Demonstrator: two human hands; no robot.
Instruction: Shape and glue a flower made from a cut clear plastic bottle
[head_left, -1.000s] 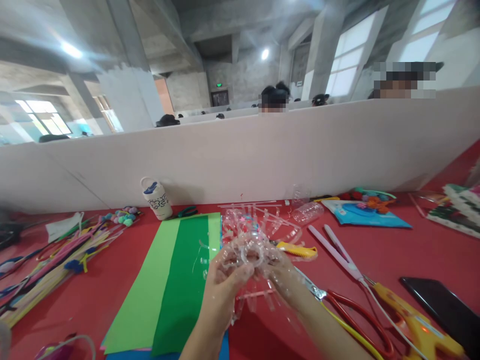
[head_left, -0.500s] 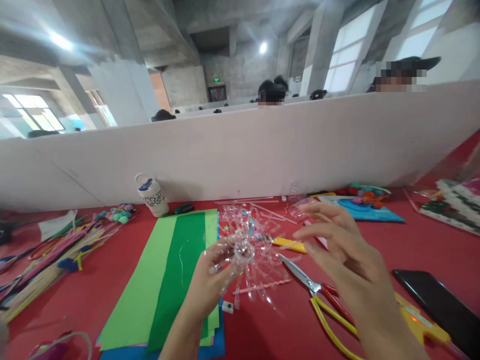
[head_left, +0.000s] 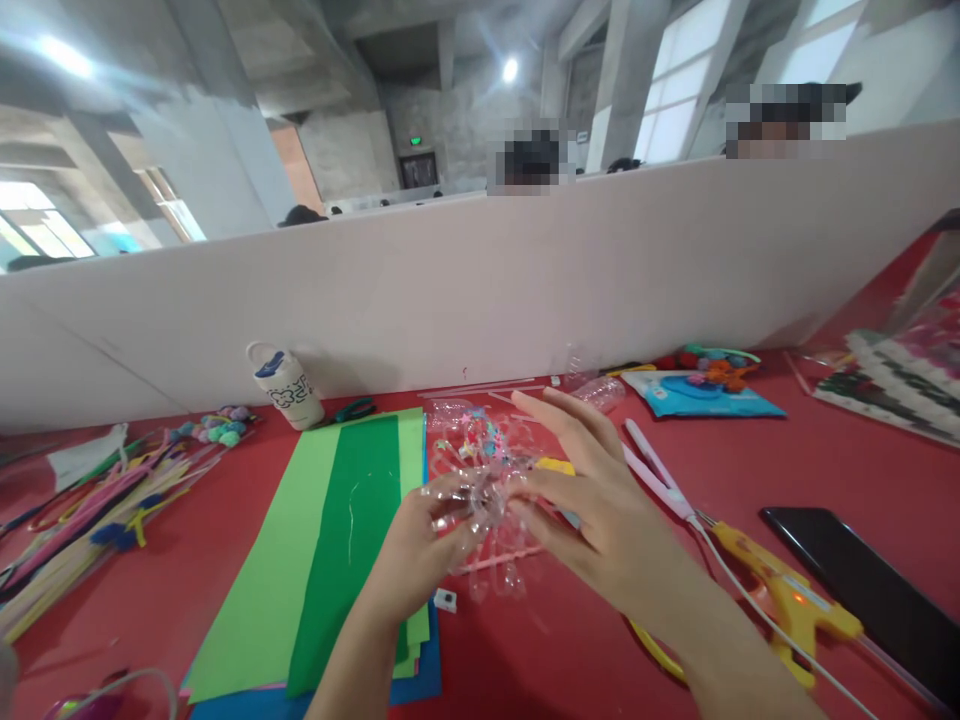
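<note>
A clear plastic piece (head_left: 491, 503), cut into many thin strips that fan out round a ring-like middle, is held above the red table. My left hand (head_left: 412, 550) grips its left side, fingers and thumb closed on it. From the right, my right hand (head_left: 600, 510) pinches the strips between thumb and index finger, while its other fingers stretch out above. Under and behind the plastic lie small coloured trinkets (head_left: 484, 432) and a pink twisted stick (head_left: 502, 560). The scissors' yellow handle (head_left: 660, 652) shows partly below my right forearm, which hides the rest.
Green sheets (head_left: 259, 560) lie left of the plastic. A white bottle (head_left: 292, 395) stands behind them, near the white partition (head_left: 420, 300). Pipe cleaners (head_left: 97, 510) lie far left. On the right are a pink two-armed tool (head_left: 660, 480), a yellow glue gun (head_left: 795, 600) and a black phone (head_left: 855, 570).
My right hand has moved left and in to the plastic piece, its thumb and index finger closing on the strips. My left hand keeps its hold. The camera view has shifted slightly.
</note>
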